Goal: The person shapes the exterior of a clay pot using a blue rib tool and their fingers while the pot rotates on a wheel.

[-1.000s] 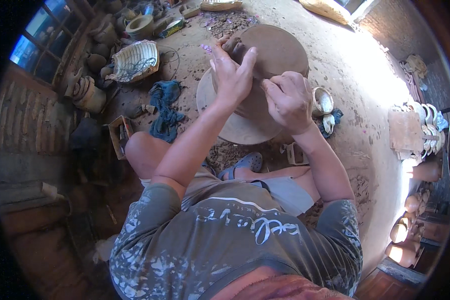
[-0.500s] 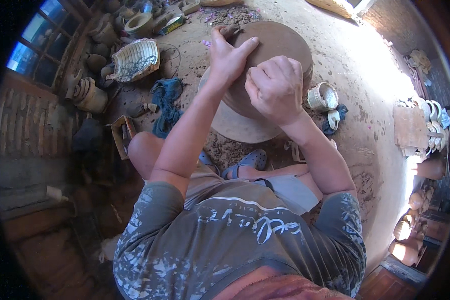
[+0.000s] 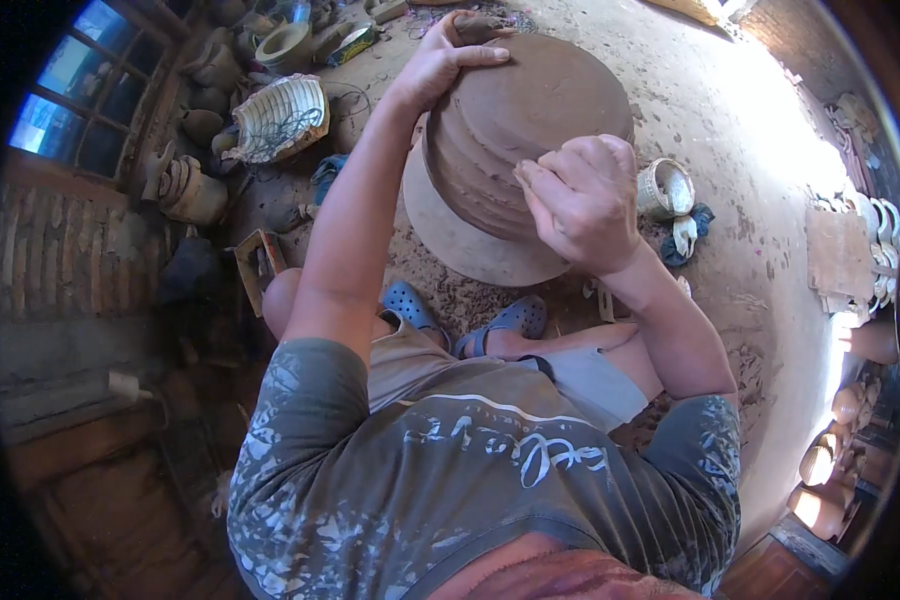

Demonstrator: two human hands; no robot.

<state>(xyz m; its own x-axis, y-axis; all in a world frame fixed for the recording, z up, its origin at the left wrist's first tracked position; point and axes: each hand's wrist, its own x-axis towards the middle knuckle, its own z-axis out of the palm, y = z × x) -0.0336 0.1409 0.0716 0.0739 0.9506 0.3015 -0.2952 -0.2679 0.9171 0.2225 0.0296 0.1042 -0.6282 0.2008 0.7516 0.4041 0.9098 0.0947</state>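
Observation:
A wide, round brown clay piece with ridged sides rests on a pale round disc. My left hand is at its far left edge, the thumb lying over the flat top. Between that thumb and the forefinger is a dark lump of clay; the other fingers are mostly hidden. My right hand is a fist over the near right rim, clay smeared on its fingertips. Its palm side is hidden, so I cannot tell whether it holds anything or whether it touches the rim.
Right of the disc stands a small pale bucket, with a dark blue cloth beside it. A ribbed pale container and several pots lie at the left. Stacked pottery lines the right wall. My blue clogs are below the disc.
My left hand has moved up and left along the clay's edge. My right fist has shifted right and down, from above the top surface to the near right rim.

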